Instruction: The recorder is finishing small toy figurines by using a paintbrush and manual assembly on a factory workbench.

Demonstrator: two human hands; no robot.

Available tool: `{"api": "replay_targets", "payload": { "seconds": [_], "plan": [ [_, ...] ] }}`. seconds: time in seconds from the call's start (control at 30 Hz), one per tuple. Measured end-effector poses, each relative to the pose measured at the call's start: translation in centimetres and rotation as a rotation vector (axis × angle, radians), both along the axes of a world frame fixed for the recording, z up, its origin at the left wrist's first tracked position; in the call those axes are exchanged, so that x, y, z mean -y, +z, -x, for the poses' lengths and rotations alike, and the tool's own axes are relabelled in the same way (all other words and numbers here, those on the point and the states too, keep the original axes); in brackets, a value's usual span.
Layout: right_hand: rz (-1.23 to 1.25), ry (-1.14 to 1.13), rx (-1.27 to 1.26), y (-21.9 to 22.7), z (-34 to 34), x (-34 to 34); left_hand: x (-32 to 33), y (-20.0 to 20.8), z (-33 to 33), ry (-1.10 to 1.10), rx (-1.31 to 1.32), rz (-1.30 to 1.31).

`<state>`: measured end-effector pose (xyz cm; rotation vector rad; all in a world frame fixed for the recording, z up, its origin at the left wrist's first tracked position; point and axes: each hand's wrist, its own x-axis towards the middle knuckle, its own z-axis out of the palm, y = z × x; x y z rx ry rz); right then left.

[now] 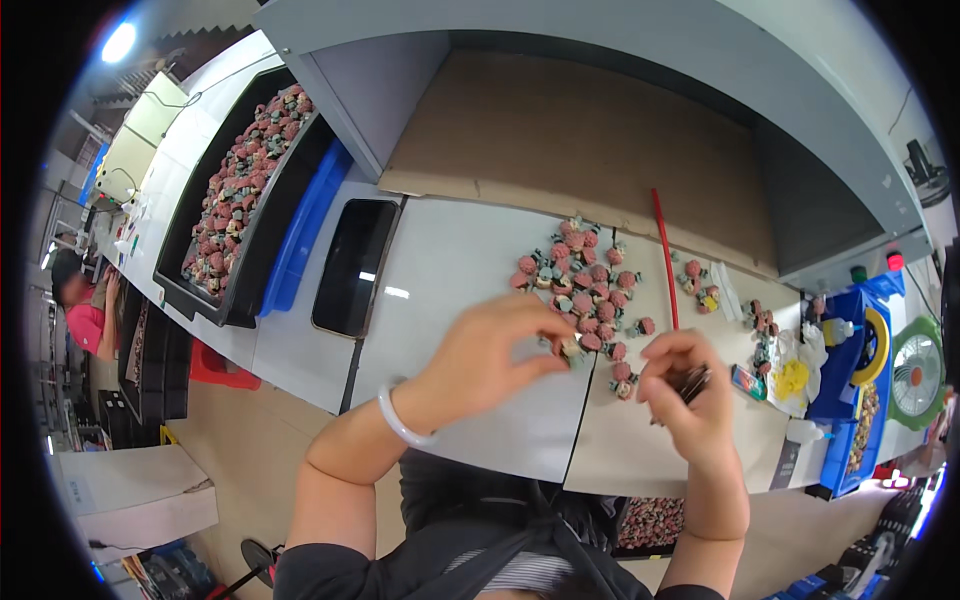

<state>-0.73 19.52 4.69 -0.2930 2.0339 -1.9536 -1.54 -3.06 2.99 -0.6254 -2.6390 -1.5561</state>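
Observation:
My left hand (pixel 488 348), with a pale bangle (pixel 403 420) at its wrist, pinches a small figurine (pixel 571 349) between thumb and forefinger. The figurine is pale and grey-green on the sides I can see. My right hand (pixel 690 395) is curled round a slim dark tool (pixel 692 384), whose exact kind is mostly hidden by the fingers. Just beyond both hands, a loose heap of pink-headed figurines (pixel 590 300) lies on the white table (pixel 460 250). The two hands are apart from each other.
A phone (pixel 355 268) lies left, beside a black tray (pixel 170 275) full of figurines. Right of the heap are a red stick (pixel 665 260), a blue bin (pixel 838 400) and a green fan (pixel 915 372). A grey hood (pixel 600 30) overhangs the back. A person (pixel 85 315) sits far left.

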Motion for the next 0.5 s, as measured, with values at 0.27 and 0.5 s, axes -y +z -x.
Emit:
{"api": "replay_targets", "payload": {
  "seconds": [0.27, 0.5],
  "plan": [
    [0.168, 0.117, 0.279, -2.7, -0.7, 1.0, -1.5, -1.4, -1.7, -0.125, 0.010, -0.342],
    [0.089, 0.179, 0.277, -3.3, -1.0, 1.5, -1.8, -1.6, -1.5, -0.146, 0.026, -0.328]
  ]
}}
